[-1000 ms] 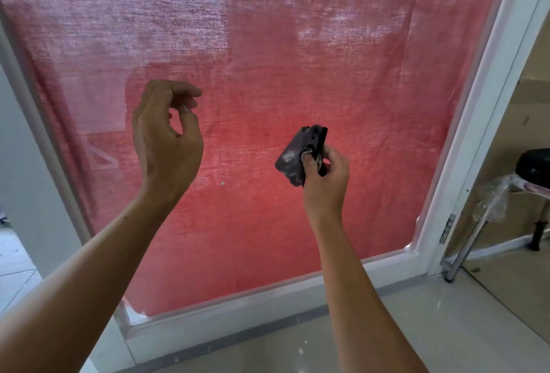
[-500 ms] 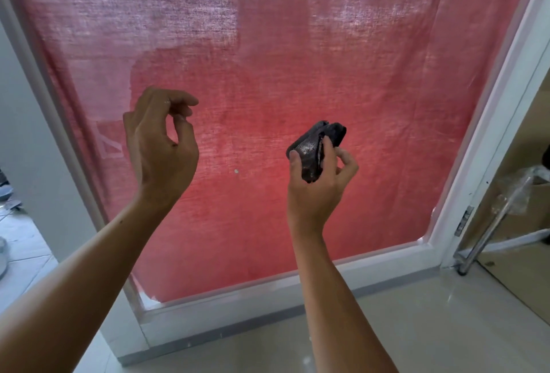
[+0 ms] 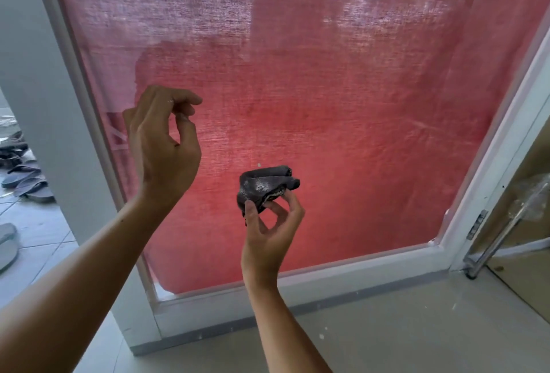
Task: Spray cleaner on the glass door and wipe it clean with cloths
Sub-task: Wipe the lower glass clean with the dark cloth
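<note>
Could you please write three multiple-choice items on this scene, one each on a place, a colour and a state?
1. Where do the sandals lie?
A. On the floor at far left
B. Below the hinge
C. On the sill

2. What colour is the fabric behind the glass door?
A. Blue
B. Red
C. Green

3. What is the right hand doing?
A. Hanging empty
B. Pressing flat on the glass
C. Pinching a dark cloth

Answers: A, the sandals sit past the left frame; B, red weave fills the pane; C, fingertips grip the wadded cloth.
</note>
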A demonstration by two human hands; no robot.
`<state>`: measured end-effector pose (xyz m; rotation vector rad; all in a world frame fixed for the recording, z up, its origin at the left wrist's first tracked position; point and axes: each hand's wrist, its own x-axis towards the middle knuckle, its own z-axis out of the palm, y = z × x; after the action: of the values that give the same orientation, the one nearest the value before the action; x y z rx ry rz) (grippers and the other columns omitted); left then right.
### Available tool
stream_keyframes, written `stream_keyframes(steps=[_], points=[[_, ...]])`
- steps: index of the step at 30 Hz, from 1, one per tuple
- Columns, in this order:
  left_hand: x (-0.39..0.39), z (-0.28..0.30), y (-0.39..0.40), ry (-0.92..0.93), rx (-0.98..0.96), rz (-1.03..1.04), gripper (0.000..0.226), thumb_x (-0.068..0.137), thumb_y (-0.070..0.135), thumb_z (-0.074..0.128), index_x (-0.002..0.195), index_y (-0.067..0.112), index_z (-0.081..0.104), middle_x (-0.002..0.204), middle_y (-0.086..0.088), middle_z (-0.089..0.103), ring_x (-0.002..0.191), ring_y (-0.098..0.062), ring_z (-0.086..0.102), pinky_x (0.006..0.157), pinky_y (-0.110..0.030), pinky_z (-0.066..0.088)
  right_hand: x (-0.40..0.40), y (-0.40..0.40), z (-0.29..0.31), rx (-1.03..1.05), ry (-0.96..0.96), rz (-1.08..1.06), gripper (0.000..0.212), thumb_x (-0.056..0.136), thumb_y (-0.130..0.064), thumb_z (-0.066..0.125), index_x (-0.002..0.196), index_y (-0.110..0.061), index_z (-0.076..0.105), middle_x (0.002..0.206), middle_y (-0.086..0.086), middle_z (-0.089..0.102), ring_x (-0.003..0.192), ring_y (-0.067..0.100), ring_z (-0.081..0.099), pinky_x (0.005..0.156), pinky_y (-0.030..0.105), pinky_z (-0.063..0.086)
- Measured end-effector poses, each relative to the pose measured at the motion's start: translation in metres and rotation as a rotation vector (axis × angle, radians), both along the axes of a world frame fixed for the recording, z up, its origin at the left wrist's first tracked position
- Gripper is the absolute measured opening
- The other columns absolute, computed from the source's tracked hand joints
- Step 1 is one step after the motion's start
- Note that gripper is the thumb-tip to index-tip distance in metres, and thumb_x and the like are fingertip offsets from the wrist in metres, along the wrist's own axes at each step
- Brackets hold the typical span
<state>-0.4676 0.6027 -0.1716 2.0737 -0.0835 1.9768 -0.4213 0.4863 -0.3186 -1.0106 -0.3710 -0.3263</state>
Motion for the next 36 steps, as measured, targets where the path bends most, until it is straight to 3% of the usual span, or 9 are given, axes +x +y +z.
stream_keyframes(steps=[3,7,11,14,18,23,28,32,36], points=[[-0.007,-0.001,0.004,-0.003,0.025,-0.010,0.030,0.083,-0.015,0.046,0.099,-0.004,0.068,0.091,0.007,0.056,0.086,-0.032,0.062,0.075,-0.053,0.050,0.008,0.004,0.002,-0.141,-0.180,-0.106,0.059,0.090,-0.003,0.076,0.140,-0.017,0.049,0.135,0.000,0.044,0.117,0.024,0.056,0.084,0.039,0.063],[-0.010,-0.005,0.013,-0.016,-0.002,0.019,0.030,0.082,-0.012,0.047,0.100,-0.002,0.069,0.096,0.025,0.050,0.088,-0.027,0.062,0.077,-0.058,0.049,0.013,0.010,0.009,-0.308,-0.311,-0.255,0.058,0.094,-0.009,0.074,0.147,-0.013,0.052,0.136,0.010,0.043,0.127,0.003,0.050,0.097,0.020,0.055],[-0.008,-0.005,0.015,-0.043,-0.054,0.029,0.032,0.081,-0.010,0.047,0.100,0.003,0.069,0.092,0.024,0.052,0.089,-0.026,0.063,0.078,-0.065,0.047,0.021,0.007,0.018,-0.417,-0.381,-0.362,0.055,0.094,-0.013,0.073,0.145,-0.011,0.055,0.132,0.013,0.046,0.107,0.011,0.058,0.089,0.016,0.056],[-0.006,-0.008,0.013,-0.042,-0.044,0.004,0.031,0.080,-0.014,0.046,0.099,-0.001,0.068,0.089,0.017,0.052,0.087,-0.030,0.062,0.077,-0.055,0.049,0.031,0.004,0.021,-0.447,-0.410,-0.441,0.051,0.091,-0.011,0.076,0.140,-0.010,0.060,0.125,0.015,0.050,0.096,0.010,0.056,0.083,0.013,0.054],[-0.008,-0.012,0.011,-0.013,-0.022,0.023,0.030,0.080,-0.016,0.047,0.097,-0.004,0.069,0.088,-0.010,0.062,0.086,-0.029,0.061,0.076,-0.046,0.049,0.039,0.000,0.026,-0.435,-0.411,-0.484,0.050,0.091,-0.005,0.071,0.140,-0.007,0.060,0.121,0.018,0.052,0.095,-0.001,0.046,0.076,0.012,0.053],[-0.012,-0.018,0.015,0.037,-0.020,0.089,0.030,0.082,-0.010,0.049,0.101,0.001,0.069,0.091,-0.010,0.065,0.092,-0.032,0.061,0.079,-0.058,0.047,0.077,-0.017,0.065,-0.232,-0.122,-0.674,0.050,0.090,-0.002,0.064,0.139,-0.002,0.060,0.118,0.023,0.052,0.093,0.007,0.047,0.083,0.001,0.037],[0.001,-0.028,0.001,0.080,-0.004,0.146,0.033,0.079,-0.005,0.053,0.105,0.005,0.070,0.099,-0.016,0.061,0.098,-0.040,0.057,0.087,-0.053,0.040,0.063,-0.006,0.067,-0.385,-0.144,-0.615,0.067,0.096,-0.036,0.062,0.154,-0.010,0.043,0.142,0.017,0.041,0.123,0.029,0.052,0.089,0.035,0.056],[0.014,-0.026,-0.013,0.062,-0.048,0.170,0.034,0.080,-0.001,0.054,0.108,0.009,0.070,0.103,-0.006,0.054,0.105,-0.035,0.052,0.092,-0.042,0.032,0.056,0.001,0.045,-0.508,-0.407,-0.612,0.061,0.096,-0.027,0.070,0.149,-0.006,0.048,0.135,0.026,0.048,0.120,0.039,0.054,0.092,0.043,0.055],[0.019,-0.015,-0.014,-0.001,-0.068,0.145,0.033,0.081,-0.003,0.054,0.107,0.009,0.070,0.106,0.014,0.043,0.108,-0.028,0.052,0.098,-0.030,0.027,0.030,0.019,0.023,-0.689,-0.753,-0.553,0.047,0.100,-0.031,0.066,0.143,-0.013,0.058,0.133,0.018,0.051,0.105,0.036,0.058,0.076,0.041,0.056]])
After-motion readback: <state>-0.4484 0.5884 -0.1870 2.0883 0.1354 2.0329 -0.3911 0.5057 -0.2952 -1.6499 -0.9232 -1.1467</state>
